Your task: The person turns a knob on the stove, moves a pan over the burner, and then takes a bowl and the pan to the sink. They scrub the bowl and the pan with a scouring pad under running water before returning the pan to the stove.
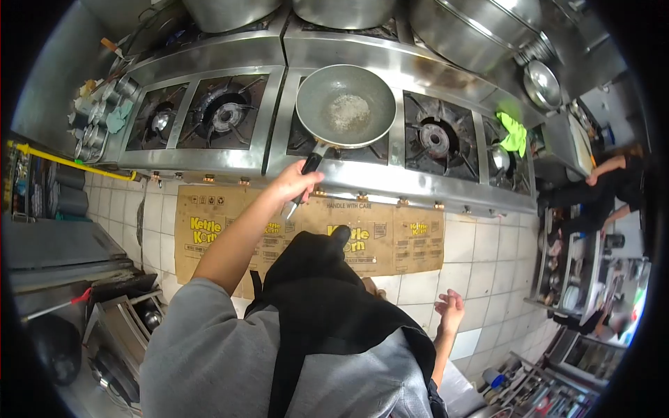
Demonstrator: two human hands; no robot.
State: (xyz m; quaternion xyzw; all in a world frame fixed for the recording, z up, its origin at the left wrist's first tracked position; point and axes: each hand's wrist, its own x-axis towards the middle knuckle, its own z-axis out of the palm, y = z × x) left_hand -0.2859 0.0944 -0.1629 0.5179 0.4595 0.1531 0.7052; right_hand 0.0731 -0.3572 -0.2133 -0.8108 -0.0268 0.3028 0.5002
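Observation:
My left hand (298, 182) is wrapped round the black handle of a grey frying pan (320, 115). A small metal utensil (291, 209) sticks out below that hand; what sort it is I cannot make out. Over a burner of the steel stove, the pan holds a patch of white, grainy food (348, 113) near its middle. Low on the right, away from the stove, my right hand (450, 306) hangs over the tiled floor with its fingers loosely bent and nothing visible in them.
Bare burners (227, 117) flank the pan, with large pots (474, 31) behind. A green cloth (512, 134) lies at the stove's right end. Flattened cardboard (411, 244) covers floor tiles. Two other people stand at far right, one (592, 191) near a counter. Left are metal containers (104, 111).

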